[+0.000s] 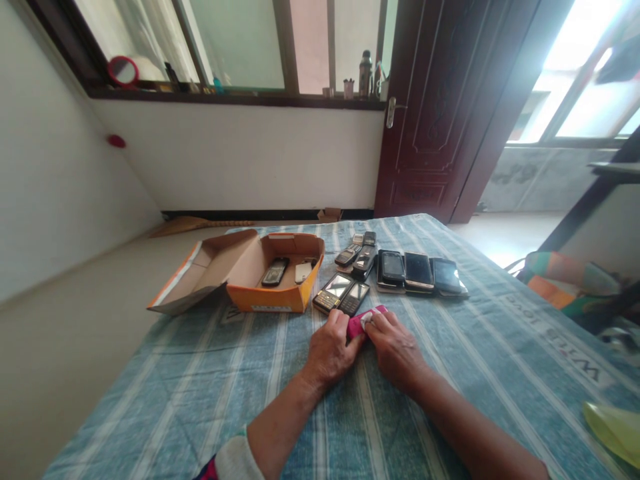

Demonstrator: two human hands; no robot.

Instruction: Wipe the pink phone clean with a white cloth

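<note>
My left hand (pixel 331 347) grips the left end of a pink phone (pixel 356 325) just above the cloth, its thumb along the near edge. Closed over the phone's right part, my right hand (pixel 397 343) pinches a small white tissue (pixel 367 320) against its surface. Part of the phone is hidden under the fingers. Right beyond my left hand lie a gold-and-black keypad phone (pixel 334 292) and a dark keypad phone (pixel 356 298), side by side. Farther back is a small pile of older phones (pixel 364 259). To its right, several touchscreen phones (pixel 419 271) lie in a row of stacks.
An orange cardboard box (pixel 270 299) stands at the left with its lid (pixel 200 270) folded open; a black phone (pixel 275 272) and a white phone (pixel 303 272) are inside. A blue striped cloth (pixel 225 400) covers the surface. Something yellow-green (pixel 613 427) lies at the right edge.
</note>
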